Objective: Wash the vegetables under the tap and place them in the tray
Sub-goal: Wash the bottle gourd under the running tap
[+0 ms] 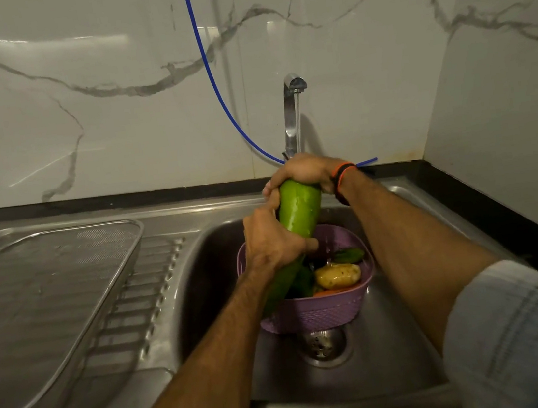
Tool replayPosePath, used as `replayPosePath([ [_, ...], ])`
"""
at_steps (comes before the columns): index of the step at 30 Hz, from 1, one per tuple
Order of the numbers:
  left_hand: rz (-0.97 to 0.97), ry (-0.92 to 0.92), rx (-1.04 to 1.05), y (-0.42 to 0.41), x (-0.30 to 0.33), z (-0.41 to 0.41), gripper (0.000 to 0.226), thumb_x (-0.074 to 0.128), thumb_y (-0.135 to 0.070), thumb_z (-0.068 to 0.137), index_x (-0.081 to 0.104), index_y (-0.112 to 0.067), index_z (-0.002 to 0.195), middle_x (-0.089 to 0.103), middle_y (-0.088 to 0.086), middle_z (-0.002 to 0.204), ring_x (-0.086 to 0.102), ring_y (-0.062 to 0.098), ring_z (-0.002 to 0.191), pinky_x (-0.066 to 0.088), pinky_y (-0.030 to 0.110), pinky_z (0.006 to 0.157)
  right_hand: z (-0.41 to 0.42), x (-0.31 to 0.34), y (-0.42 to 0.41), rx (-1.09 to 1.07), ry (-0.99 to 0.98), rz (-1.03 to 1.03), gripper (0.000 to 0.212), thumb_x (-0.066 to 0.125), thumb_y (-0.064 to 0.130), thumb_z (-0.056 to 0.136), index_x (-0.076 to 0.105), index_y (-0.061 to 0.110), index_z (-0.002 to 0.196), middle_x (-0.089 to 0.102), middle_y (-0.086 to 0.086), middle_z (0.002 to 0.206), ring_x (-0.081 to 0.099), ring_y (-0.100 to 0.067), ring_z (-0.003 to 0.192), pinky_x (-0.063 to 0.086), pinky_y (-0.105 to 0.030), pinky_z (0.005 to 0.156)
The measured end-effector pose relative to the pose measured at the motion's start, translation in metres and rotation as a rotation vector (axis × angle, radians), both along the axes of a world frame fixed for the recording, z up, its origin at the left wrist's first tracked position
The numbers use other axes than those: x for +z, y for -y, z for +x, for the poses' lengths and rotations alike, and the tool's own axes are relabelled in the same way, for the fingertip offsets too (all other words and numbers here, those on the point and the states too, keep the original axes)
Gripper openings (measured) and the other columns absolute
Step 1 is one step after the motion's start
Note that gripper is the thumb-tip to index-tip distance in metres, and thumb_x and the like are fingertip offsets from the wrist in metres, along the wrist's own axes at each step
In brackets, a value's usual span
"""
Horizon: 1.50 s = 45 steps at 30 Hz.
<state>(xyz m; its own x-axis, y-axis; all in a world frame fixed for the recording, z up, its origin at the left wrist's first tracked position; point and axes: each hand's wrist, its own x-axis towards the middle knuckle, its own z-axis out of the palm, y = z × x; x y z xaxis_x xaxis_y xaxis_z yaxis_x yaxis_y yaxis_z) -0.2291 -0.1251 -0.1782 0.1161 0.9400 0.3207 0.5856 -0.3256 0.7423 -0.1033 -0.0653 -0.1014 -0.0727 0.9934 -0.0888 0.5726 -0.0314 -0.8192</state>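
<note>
Filling the left half of the frame, a steel draining board (165, 287) runs under a wire-mesh tray (50, 303) that lies flat on its ribs, its raised rim close to the lip of the sink bowl (202, 282). Behind it a dark counter strip meets a white marble-veined wall (77, 127), which turns a corner at the upper right. A blue hose (211, 73) hangs down the wall to the base of the chrome tap (293, 114) at centre. Below the tap spout, over the bowl, both hands hold a long pale-green gourd (300, 213) tilted upright: the left hand (272, 238) wraps its fingers round the middle, and the right hand (304, 171), with an orange-and-black band at the wrist, curls over the top end. Its lower end dips toward a purple basket (317, 311) standing in the bowl just above the drain (322, 345); inside lie a potato (338, 275) and dark green vegetables (349, 255). Bare steel shows around the basket on the right of the bowl.
</note>
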Motion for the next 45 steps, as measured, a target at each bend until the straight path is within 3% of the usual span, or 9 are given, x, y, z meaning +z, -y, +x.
replayPosePath([
  [5,0.023,0.004,-0.031,0.001,0.003,-0.002,0.114,0.094,-0.032,0.042,0.048,-0.023,0.146,0.070,-0.001,0.107,0.066,0.017,0.093,0.058,0.033,0.085,0.002,-0.039,0.016,-0.084,-0.925,0.127,0.018,0.073,0.012,0.080,0.071,-0.002,0.092,0.070,-0.017,0.097,0.065,-0.023,0.084,0.055,-0.039,0.087],
  [9,-0.009,-0.047,-0.089,0.003,0.000,0.001,0.124,0.096,-0.025,0.049,0.032,-0.018,0.155,0.065,0.003,0.123,0.062,0.018,0.104,0.055,0.032,0.091,-0.003,-0.063,0.029,-0.401,-0.758,0.316,0.021,0.081,0.031,0.076,0.074,0.013,0.085,0.073,-0.010,0.095,0.067,-0.023,0.085,0.055,-0.047,0.092],
  [12,-0.015,-0.043,-0.100,0.001,-0.002,0.002,0.124,0.096,-0.027,0.049,0.033,-0.017,0.155,0.065,0.003,0.120,0.062,0.018,0.106,0.054,0.030,0.091,-0.011,-0.067,0.041,-0.485,-0.490,0.329,0.053,0.082,0.052,0.066,0.064,0.024,0.106,0.067,-0.001,0.105,0.065,-0.021,0.095,0.056,-0.044,0.088],
  [20,-0.012,-0.055,-0.119,-0.003,-0.006,0.000,0.097,0.097,-0.025,0.047,0.056,-0.020,0.135,0.069,0.001,0.115,0.065,0.020,0.103,0.057,0.034,0.091,-0.014,-0.071,0.069,-0.515,-0.244,0.208,0.073,0.069,0.067,0.073,0.044,0.030,0.131,0.055,-0.006,0.124,0.056,-0.027,0.107,0.049,-0.041,0.091],
  [27,0.019,-0.124,-0.220,-0.003,-0.003,-0.003,0.111,0.093,-0.029,0.054,0.038,-0.027,0.150,0.067,0.001,0.121,0.064,0.020,0.106,0.056,0.039,0.093,-0.005,-0.067,0.071,-0.598,-0.488,0.224,0.059,0.083,0.057,0.062,0.054,0.034,0.109,0.057,0.001,0.115,0.059,-0.021,0.102,0.053,-0.043,0.092],
  [35,-0.096,-0.193,-0.150,-0.012,-0.001,-0.030,0.079,0.089,-0.061,0.056,0.067,-0.031,0.126,0.068,-0.010,0.126,0.063,0.010,0.113,0.052,0.037,0.099,0.019,-0.072,0.070,-0.847,-0.804,0.165,0.085,0.086,0.064,0.033,0.066,0.027,0.107,0.069,-0.003,0.104,0.070,-0.023,0.086,0.062,-0.045,0.066],
  [38,-0.105,-0.054,-0.103,-0.019,-0.007,-0.036,0.077,0.089,-0.063,0.051,0.071,-0.034,0.119,0.069,-0.009,0.116,0.064,0.011,0.106,0.055,0.036,0.094,0.035,-0.075,0.071,-0.973,-0.904,0.177,0.093,0.086,0.063,0.033,0.064,0.026,0.115,0.066,-0.007,0.111,0.069,-0.027,0.089,0.061,-0.048,0.061],
  [42,-0.253,0.447,-0.063,-0.028,-0.018,-0.031,0.101,0.094,-0.057,0.036,0.066,-0.021,0.126,0.068,0.005,0.123,0.068,0.023,0.109,0.061,0.040,0.084,0.044,-0.080,0.069,-1.031,-1.106,0.175,0.100,0.089,0.051,0.043,0.055,0.018,0.131,0.056,-0.012,0.124,0.063,-0.035,0.101,0.058,-0.057,0.065],
  [45,-0.373,0.754,-0.117,-0.030,-0.020,-0.019,0.084,0.091,-0.025,0.063,0.053,-0.015,0.138,0.056,0.013,0.136,0.064,0.031,0.115,0.062,0.043,0.082,0.043,-0.080,0.070,-1.063,-1.185,0.157,0.090,0.089,0.047,0.054,0.053,0.015,0.130,0.056,-0.012,0.124,0.062,-0.034,0.102,0.058,-0.054,0.067],
])
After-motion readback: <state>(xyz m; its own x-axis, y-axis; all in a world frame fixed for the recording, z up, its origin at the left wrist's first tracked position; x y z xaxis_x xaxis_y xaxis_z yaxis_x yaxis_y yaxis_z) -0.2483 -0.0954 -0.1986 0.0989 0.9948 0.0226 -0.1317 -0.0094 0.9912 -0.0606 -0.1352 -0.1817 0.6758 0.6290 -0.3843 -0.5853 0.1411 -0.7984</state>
